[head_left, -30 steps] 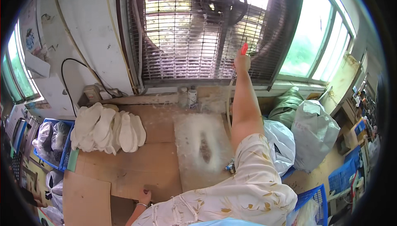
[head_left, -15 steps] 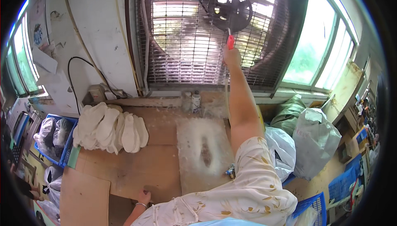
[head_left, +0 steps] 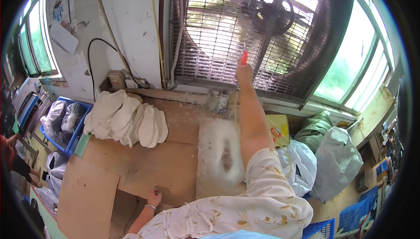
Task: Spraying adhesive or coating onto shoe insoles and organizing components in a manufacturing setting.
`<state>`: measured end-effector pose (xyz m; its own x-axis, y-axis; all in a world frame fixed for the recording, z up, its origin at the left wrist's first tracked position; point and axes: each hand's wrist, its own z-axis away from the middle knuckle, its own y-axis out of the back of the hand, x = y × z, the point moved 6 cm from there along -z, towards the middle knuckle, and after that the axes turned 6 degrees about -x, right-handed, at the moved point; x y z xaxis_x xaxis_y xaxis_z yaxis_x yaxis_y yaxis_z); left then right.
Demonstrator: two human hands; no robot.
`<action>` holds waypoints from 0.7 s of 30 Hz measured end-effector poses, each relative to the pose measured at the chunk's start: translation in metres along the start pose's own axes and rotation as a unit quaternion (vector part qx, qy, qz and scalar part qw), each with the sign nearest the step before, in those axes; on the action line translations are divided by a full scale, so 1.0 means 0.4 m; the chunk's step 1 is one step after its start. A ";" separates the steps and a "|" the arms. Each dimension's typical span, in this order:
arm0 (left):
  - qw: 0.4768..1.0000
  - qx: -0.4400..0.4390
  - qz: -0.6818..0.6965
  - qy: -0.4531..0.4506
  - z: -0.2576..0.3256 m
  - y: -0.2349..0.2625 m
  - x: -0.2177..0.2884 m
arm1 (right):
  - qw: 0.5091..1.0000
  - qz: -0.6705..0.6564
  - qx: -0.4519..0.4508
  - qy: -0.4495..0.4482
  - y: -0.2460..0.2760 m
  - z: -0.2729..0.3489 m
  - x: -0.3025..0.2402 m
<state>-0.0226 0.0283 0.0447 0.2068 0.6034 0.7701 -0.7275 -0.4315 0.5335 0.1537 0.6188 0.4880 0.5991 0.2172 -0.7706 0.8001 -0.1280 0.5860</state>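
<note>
Right hand (head_left: 244, 75) raised at long reach, grip clenched on red air blow gun (head_left: 244, 58), which sits in front of fan grille (head_left: 218, 42), nozzle up. Left hand (head_left: 153, 198) low on cardboard (head_left: 175, 164), fingers curled; can't tell if that grip holds anything. Vs 0.5 s ago: gun shifts from over fan pulley (head_left: 269, 13) to left of it. Count: 1 gun, 2 white bags (head_left: 337, 164), 1 green bag (head_left: 314, 130); white insoles (head_left: 153, 127) overlap, can't count.

The right arm (head_left: 254, 121) is reaching up past the centre, its right hand (head_left: 244, 73) gripping; the left hand (head_left: 153, 198) is resting lower left of centre, loosely curled.
</note>
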 end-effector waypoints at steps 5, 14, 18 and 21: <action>0.999 0.037 -0.024 -0.024 -0.026 -0.004 -0.081 | 0.988 0.066 -0.022 0.139 -0.103 0.084 -0.202; 0.999 0.025 -0.031 -0.020 -0.054 -0.020 -0.084 | 0.980 0.119 -0.071 0.140 -0.221 0.187 -0.158; 0.997 0.014 -0.038 -0.058 -0.055 -0.013 -0.060 | 0.988 0.099 -0.086 0.080 -0.298 0.173 -0.040; 0.999 -0.004 -0.025 -0.027 -0.053 -0.017 -0.071 | 0.995 0.085 -0.051 -0.005 -0.212 0.103 0.093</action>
<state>-0.0374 0.0283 0.0117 0.2778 0.5866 0.7607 -0.7209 -0.3961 0.5687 0.1093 0.5980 0.3994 0.7266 0.1909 -0.6600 0.6800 -0.0628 0.7305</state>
